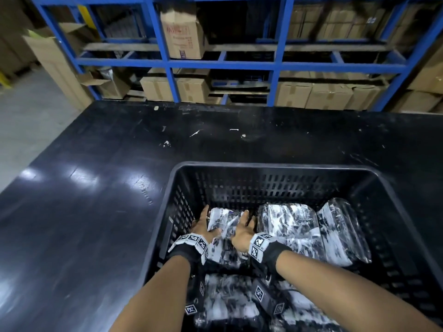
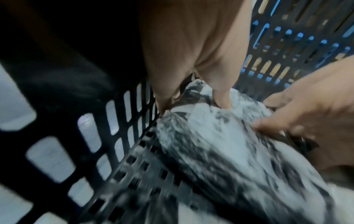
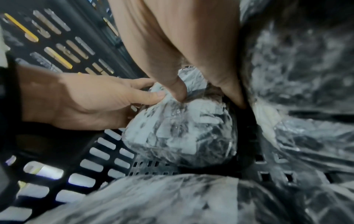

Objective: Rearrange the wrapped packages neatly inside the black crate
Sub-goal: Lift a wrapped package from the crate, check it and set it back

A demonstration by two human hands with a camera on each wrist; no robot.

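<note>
Plastic-wrapped, grey-and-white packages are lying inside the black crate point(image 1: 275, 167), which serves here as the reference for all positions. The person is working on one wrapped package point(image 1: 224, 222) in the crate's far-left corner, close against the left wall. The left hand point(image 1: 200, 224) is reaching down between that wall and the package, thumb pressing on top and fingers curling round its outer side. The right hand point(image 1: 243, 230) is gripping the opposite side, thumb on top and fingers sliding into the gap beside the neighbouring package point(image 1: 286, 221). Holding it from both flanks is probably serving to square it against the wall and line it up with its neighbour. A further package point(image 1: 340, 232) is leaning tilted against the crate's right wall, apparently not yet straightened. More packages point(image 1: 227, 298) are lying along the crate's near side, beneath the forearms; blur is obscuring their exact arrangement. Alignment work appears to be partly complete.
</note>
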